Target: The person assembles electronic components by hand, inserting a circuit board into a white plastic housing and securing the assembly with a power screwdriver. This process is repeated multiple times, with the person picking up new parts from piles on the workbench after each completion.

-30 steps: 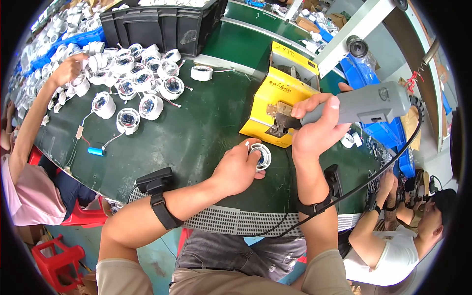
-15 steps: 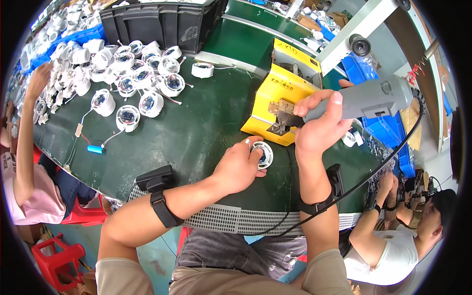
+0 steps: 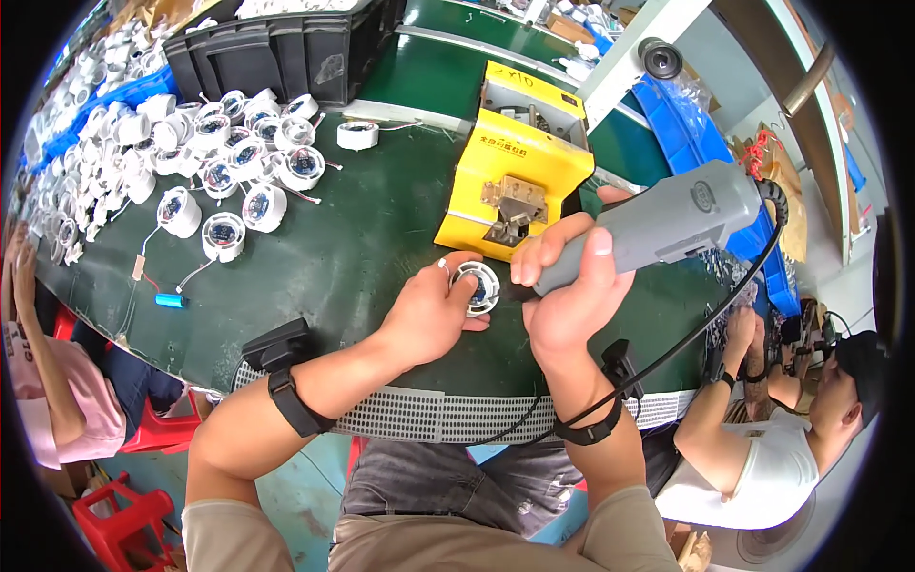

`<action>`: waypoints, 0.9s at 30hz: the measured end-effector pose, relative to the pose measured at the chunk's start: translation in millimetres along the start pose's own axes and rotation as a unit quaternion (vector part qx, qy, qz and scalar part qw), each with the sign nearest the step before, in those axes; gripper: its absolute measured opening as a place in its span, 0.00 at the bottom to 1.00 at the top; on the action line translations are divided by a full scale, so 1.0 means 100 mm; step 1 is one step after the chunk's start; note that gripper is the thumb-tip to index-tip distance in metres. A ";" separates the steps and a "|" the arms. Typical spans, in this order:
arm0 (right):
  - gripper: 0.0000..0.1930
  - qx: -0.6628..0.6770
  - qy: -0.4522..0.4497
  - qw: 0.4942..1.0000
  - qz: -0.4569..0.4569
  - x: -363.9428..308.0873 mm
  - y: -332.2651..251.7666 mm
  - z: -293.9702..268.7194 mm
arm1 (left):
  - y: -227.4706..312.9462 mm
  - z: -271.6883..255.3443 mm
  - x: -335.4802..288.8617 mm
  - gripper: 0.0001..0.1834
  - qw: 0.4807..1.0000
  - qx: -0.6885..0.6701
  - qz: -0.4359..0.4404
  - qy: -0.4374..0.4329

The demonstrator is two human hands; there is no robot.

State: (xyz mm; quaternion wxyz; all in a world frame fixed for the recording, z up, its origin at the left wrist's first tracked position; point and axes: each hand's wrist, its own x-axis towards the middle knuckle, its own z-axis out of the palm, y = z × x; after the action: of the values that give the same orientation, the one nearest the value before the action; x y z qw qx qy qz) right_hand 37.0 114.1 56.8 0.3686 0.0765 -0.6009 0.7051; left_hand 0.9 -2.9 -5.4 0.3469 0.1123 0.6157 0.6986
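A dark green, flat tabletop (image 3: 315, 329) lies under both arms. On it stands a yellow, box-shaped metal machine (image 3: 522, 153). The grey, thick-bodied handheld tool (image 3: 662, 221) slants across the machine's right side, its dark narrow end pointing down and left. The right hand (image 3: 579, 291) grasps that tool near the narrow end, fingers curled round, thumb upward, forearm rising steeply. The left hand (image 3: 427, 310) comes in diagonally from a bent elbow, pinching the white, round plastic ring part (image 3: 486, 289), thumb over its face; whether it touches the tabletop is unclear. This part sits between the hands, just before the machine.
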 end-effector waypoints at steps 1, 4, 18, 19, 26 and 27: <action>0.21 0.004 0.009 1.000 0.000 -0.01 0.01 0.01 | -0.01 0.00 0.00 0.19 1.000 -0.006 0.007 0.000; 0.22 0.010 0.018 1.000 -0.009 0.00 0.05 0.03 | -0.03 0.00 0.01 0.20 1.000 -0.011 0.012 0.001; 0.23 0.009 -0.019 0.999 -0.024 -0.07 0.13 0.02 | 0.00 0.00 0.01 0.20 1.000 -0.006 0.018 0.002; 0.23 0.007 -0.021 0.999 -0.026 -0.07 0.13 0.02 | -0.01 -0.01 0.01 0.20 1.000 -0.008 0.017 0.003; 0.25 0.017 -0.020 0.999 -0.025 -0.08 0.12 0.02 | -0.01 -0.01 0.01 0.20 1.000 -0.017 0.014 0.006; 0.25 0.011 -0.024 0.999 -0.024 -0.08 0.12 0.02 | -0.01 0.00 0.01 0.20 1.000 -0.018 0.014 0.006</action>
State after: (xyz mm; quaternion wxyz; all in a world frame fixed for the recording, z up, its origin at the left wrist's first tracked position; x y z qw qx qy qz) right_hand 34.9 108.7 43.0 0.3697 0.1120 -0.5997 0.7009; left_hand 0.4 -2.8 -6.1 0.3354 0.1109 0.6036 0.7148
